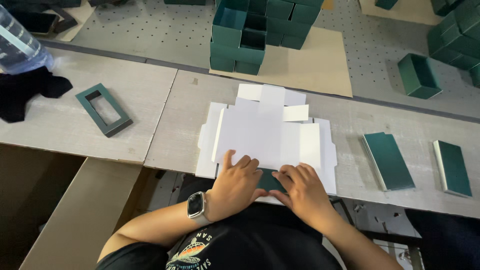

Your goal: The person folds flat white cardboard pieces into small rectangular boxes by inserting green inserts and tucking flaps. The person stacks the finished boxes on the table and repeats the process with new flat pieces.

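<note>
A stack of flat white die-cut card blanks (267, 132) lies on the grey table (360, 125) in front of me. At its near edge a small dark green piece (271, 181) shows between my hands. My left hand (235, 186), with a watch on the wrist, presses its fingers on the white card just left of the green piece. My right hand (302, 192) rests fingers-down on the green piece and the card's near edge. How the green piece is gripped is partly hidden by the fingers.
A green rectangular frame (104, 110) lies at left, next to a black cloth (25, 92) and a plastic bottle (20, 47). Two flat green stacks (389, 161) (454, 167) lie at right. Stacked green open boxes (260, 30) stand at the back on brown cardboard; a brown carton (75, 215) sits at lower left.
</note>
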